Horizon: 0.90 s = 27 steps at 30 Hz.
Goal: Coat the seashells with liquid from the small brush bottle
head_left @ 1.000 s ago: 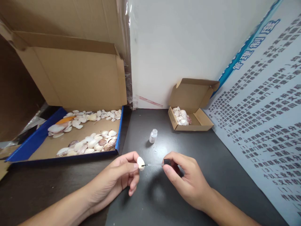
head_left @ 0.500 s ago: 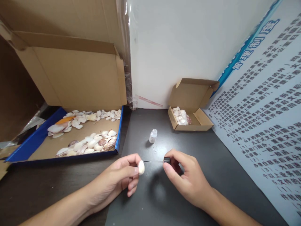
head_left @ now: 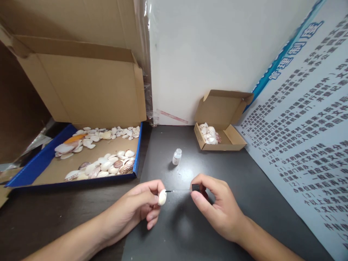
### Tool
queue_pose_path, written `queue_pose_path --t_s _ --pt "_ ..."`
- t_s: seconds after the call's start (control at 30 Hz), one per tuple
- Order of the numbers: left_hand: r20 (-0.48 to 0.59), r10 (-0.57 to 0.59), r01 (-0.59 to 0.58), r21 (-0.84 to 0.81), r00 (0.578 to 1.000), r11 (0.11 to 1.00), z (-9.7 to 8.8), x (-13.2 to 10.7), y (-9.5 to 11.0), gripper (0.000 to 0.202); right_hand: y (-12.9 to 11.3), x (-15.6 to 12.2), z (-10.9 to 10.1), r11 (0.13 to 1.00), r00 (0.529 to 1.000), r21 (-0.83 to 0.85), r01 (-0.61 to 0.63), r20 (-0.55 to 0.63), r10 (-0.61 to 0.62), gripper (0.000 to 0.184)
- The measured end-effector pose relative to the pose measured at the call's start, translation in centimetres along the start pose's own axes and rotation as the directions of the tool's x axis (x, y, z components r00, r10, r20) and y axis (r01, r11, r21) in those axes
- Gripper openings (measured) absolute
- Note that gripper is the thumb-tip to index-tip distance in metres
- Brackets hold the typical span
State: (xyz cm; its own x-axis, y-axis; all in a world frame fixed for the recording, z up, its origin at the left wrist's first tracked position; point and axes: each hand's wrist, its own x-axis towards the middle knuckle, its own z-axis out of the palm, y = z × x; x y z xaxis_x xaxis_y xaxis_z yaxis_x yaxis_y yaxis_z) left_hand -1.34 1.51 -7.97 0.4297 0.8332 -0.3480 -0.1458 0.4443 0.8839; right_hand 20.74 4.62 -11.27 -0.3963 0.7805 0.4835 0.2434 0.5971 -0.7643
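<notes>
Between the thumb and fingers of my left hand (head_left: 144, 203) is a small white seashell (head_left: 162, 198), held above the dark table. My right hand (head_left: 214, 206) pinches the black cap of a thin brush applicator (head_left: 195, 187). Its clear stem points left, and the dark brush tip meets the shell's upper edge. Beyond both hands an uncapped small glass bottle (head_left: 177, 157) with a pale label stands upright on the table.
At the left, a blue-sided cardboard box (head_left: 81, 184) with its lid up holds many shells. A smaller brown cardboard box (head_left: 223, 146), lid raised, contains white shells at the back right. A printed sheet (head_left: 304, 145) rises along the right side, and a white panel (head_left: 217, 47) stands behind.
The shell has tilted and dropped slightly in my left hand. My right hand has shifted a little to the right and down, with the brush tip now at the shell's edge.
</notes>
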Motion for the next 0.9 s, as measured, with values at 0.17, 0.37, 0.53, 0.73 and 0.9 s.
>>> queue_pose_path --t_s 0.17,0.37,0.53,0.73,0.9 --pt "0.031 0.002 -0.002 0.006 1.0 1.0 -0.27 0.13 -0.11 0.007 0.06 0.0 0.07 1.0 0.998 0.021 0.019 0.061 -0.02 0.014" --pt "0.024 0.007 -0.007 0.011 1.0 1.0 -0.13 0.09 -0.06 0.006 -0.06 0.04 -0.03 1.0 1.0 -0.001 0.012 0.004 -0.012 0.016" --pt "0.026 0.006 -0.007 0.011 1.0 1.0 0.05 0.05 -0.08 0.006 -0.05 -0.01 0.0 0.999 0.998 0.03 0.034 0.056 -0.036 0.014" --pt "0.022 0.014 -0.014 0.02 1.0 1.0 -0.03 0.1 -0.16 0.008 0.02 -0.04 0.01 1.0 1.0 -0.025 0.01 -0.015 -0.01 0.015" --pt "0.015 0.005 -0.005 0.019 1.0 1.0 0.07 0.07 -0.1 0.009 0.02 -0.19 -0.04 0.998 0.997 0.039 0.051 0.057 -0.053 0.013"
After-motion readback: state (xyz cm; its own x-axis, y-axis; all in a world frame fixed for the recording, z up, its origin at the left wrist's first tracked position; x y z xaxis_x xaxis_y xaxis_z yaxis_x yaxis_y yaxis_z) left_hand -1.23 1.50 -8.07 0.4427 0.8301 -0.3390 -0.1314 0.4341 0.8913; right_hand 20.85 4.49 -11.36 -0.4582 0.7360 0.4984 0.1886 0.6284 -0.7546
